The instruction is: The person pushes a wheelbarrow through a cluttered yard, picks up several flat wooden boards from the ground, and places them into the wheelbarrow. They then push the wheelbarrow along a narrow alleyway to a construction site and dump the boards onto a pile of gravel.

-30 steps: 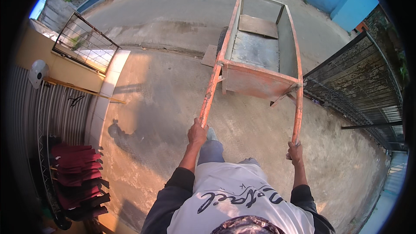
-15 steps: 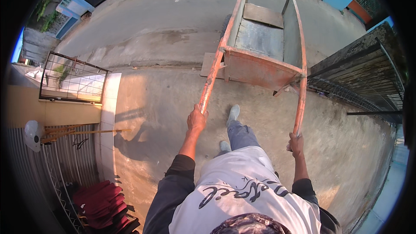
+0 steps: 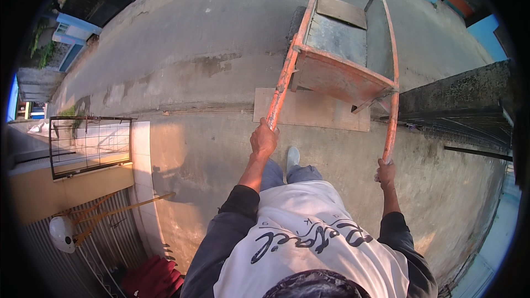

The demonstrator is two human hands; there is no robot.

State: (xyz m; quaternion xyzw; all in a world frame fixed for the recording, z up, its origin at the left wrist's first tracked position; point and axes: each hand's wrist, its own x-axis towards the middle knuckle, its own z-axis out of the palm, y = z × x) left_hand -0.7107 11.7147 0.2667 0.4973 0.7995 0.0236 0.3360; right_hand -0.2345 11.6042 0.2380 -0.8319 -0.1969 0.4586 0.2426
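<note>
A handcart (image 3: 342,74) with worn orange paint and an open box body stands ahead of me, slightly to the right. My left hand (image 3: 264,139) is wrapped round the end of its left handle (image 3: 282,89). Round the end of the right handle (image 3: 391,124), my right hand (image 3: 386,172) is closed too. Both arms reach forward. Inside the cart lies a loose flat board (image 3: 341,11) on a grey metal floor (image 3: 337,38). A dark tyre (image 3: 296,22) shows at the cart's left side; the right side's wheel is hidden.
A flat panel (image 3: 320,113) lies on the ground at the street edge, partly under the cart. To the right stands a dark metal gate (image 3: 458,99). On the left are a low wall with a wire-grid frame (image 3: 91,146), a white helmet (image 3: 62,234) and dark red cloth (image 3: 152,278).
I have moved forward with the cart toward the street, both hands still on the handles. More of the ground panel shows behind the cart, and the left-side wall has slid back.
</note>
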